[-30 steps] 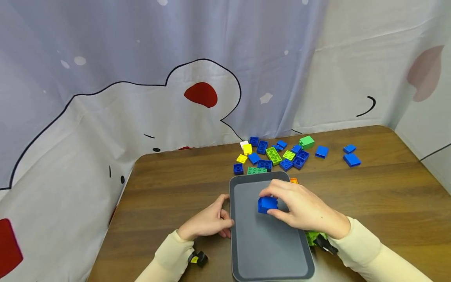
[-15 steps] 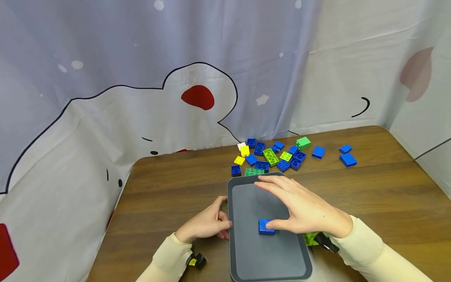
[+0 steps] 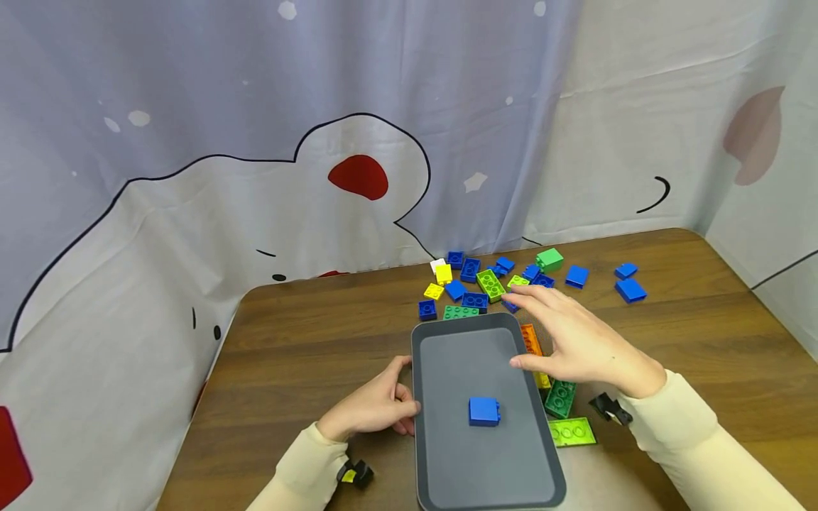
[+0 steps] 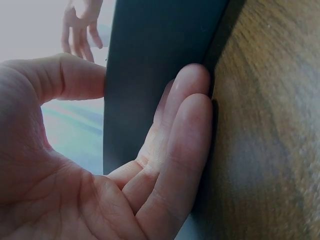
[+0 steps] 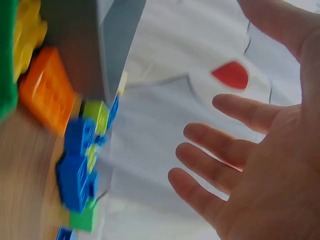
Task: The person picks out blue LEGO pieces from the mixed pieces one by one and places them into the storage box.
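Observation:
The grey tray [image 3: 473,468] lies lengthwise in front of me, with a blue toy brick [image 3: 483,411] on its floor, studs pointing right. My left hand [image 3: 377,403] touches the tray's left side. In the left wrist view, its thumb meets the tray's rim and its fingers [image 4: 187,135] rest against the outer wall, close to the tabletop. My right hand [image 3: 571,341] hovers over the tray's right edge with fingers spread, holding nothing. In the right wrist view its palm [image 5: 270,185] is bare.
Beside the tray's right edge lie an orange brick [image 3: 529,339], a dark green brick [image 3: 561,399] and a lime brick [image 3: 572,431]. Several blue, yellow and green bricks, including a lime one [image 3: 491,285], spread behind the tray. A patterned curtain [image 3: 358,85] hangs behind the table.
The right hand lowered the blue brick into the tray, let go of it, then moved right and away. The left hand stays at the tray's side.

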`<state>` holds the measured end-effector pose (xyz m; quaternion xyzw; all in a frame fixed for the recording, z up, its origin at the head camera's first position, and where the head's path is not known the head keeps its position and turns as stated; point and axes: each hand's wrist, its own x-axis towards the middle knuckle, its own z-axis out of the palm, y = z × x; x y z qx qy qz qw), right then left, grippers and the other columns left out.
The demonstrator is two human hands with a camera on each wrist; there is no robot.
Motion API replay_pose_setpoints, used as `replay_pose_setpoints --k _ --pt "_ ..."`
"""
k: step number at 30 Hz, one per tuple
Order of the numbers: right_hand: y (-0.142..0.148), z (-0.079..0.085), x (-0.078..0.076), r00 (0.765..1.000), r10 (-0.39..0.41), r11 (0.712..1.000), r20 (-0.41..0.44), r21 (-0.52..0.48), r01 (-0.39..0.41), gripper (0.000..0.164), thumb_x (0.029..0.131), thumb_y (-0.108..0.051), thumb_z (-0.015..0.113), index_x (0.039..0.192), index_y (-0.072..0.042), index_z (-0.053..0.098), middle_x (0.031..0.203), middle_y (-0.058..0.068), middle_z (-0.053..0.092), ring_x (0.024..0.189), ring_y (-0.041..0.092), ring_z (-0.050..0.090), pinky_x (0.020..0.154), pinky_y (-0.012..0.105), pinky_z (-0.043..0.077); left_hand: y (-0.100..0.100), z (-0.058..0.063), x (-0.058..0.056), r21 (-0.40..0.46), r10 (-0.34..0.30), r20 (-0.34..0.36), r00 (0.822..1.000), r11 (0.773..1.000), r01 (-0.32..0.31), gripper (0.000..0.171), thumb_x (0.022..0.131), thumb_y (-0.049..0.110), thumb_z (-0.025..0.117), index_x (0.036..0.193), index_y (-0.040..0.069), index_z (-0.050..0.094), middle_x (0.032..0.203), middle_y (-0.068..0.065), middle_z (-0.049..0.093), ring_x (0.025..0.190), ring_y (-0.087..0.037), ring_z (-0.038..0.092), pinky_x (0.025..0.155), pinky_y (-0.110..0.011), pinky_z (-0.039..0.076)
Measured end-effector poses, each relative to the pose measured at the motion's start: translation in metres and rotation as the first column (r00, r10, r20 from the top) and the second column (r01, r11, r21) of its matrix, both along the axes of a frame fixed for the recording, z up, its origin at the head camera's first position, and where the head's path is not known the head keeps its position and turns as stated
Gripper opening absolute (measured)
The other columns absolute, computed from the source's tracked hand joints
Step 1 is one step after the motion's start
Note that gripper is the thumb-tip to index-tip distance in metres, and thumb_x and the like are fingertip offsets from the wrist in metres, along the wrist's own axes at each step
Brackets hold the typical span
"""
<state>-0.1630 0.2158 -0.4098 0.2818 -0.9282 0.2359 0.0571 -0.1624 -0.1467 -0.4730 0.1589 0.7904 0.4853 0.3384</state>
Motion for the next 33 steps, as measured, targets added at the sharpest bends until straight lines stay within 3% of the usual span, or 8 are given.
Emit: replay_pose_setpoints --k 8,13,17,23,28,33 --pt "0.055 -0.008 -0.027 0.977 -0.211 0.977 0.033 0.043 0.210 0.080 0.088 -0.048 0.079 0.150 -0.005 0.050 0.152 0.023 0.048 0.135 0.047 0.049 0.105 0.068 0.044 0.000 -0.004 0.000 0.014 0.008 0.003 1.000 1.000 -0.008 0.088 0.094 0.012 0.065 0.163 0.008 0.011 0.080 -0.011 0.070 0.069 -0.026 0.075 0.063 -0.039 0.064" --pt "0.094 -0.018 -0.040 0.929 -0.367 0.926 0.037 0.104 0.362 0.075 0.091 -0.046 0.076 0.145 0.000 0.053 0.143 0.031 0.050 0.127 0.052 0.051 0.101 0.071 0.043 -0.002 -0.007 0.001 0.006 0.020 0.011 1.000 1.000 -0.020 0.088 0.095 0.014 0.066 0.163 0.009 0.010 0.080 -0.011 0.070 0.069 -0.026 0.075 0.063 -0.038 0.064" --pt "0.121 -0.025 -0.045 0.890 -0.452 0.884 0.061 0.162 0.438 0.072 0.094 -0.046 0.072 0.142 0.005 0.052 0.134 0.037 0.049 0.115 0.056 0.054 0.091 0.071 0.047 -0.003 -0.008 0.002 0.009 0.029 0.016 0.999 1.000 -0.029 0.089 0.095 0.014 0.066 0.163 0.009 0.010 0.080 -0.011 0.071 0.069 -0.026 0.075 0.063 -0.037 0.063" --pt "0.142 -0.033 -0.047 0.862 -0.495 0.859 0.110 0.212 0.467 0.069 0.095 -0.039 0.071 0.142 0.006 0.048 0.127 0.039 0.047 0.104 0.056 0.057 0.082 0.069 0.049 -0.003 -0.009 0.001 0.026 0.033 0.019 0.999 0.999 -0.033 0.089 0.093 0.013 0.066 0.163 0.008 0.010 0.078 -0.010 0.070 0.068 -0.025 0.075 0.062 -0.037 0.064" --pt "0.146 -0.043 -0.050 0.857 -0.487 0.863 0.168 0.241 0.444 0.064 0.096 -0.030 0.070 0.145 0.003 0.047 0.129 0.040 0.041 0.103 0.059 0.059 0.082 0.071 0.049 -0.002 -0.006 0.000 0.004 0.031 0.012 0.999 1.000 -0.031 0.089 0.093 0.013 0.067 0.162 0.009 0.011 0.078 -0.010 0.070 0.068 -0.025 0.075 0.062 -0.037 0.064" --pt "0.147 -0.053 -0.049 0.855 -0.491 0.860 0.166 0.247 0.446 0.055 0.095 -0.022 0.070 0.140 0.003 0.051 0.129 0.041 0.041 0.102 0.062 0.059 0.083 0.073 0.049 0.000 -0.004 -0.001 -0.026 0.020 0.001 1.000 0.999 -0.020 0.088 0.093 0.014 0.066 0.162 0.010 0.013 0.079 -0.009 0.071 0.069 -0.025 0.076 0.064 -0.036 0.063"
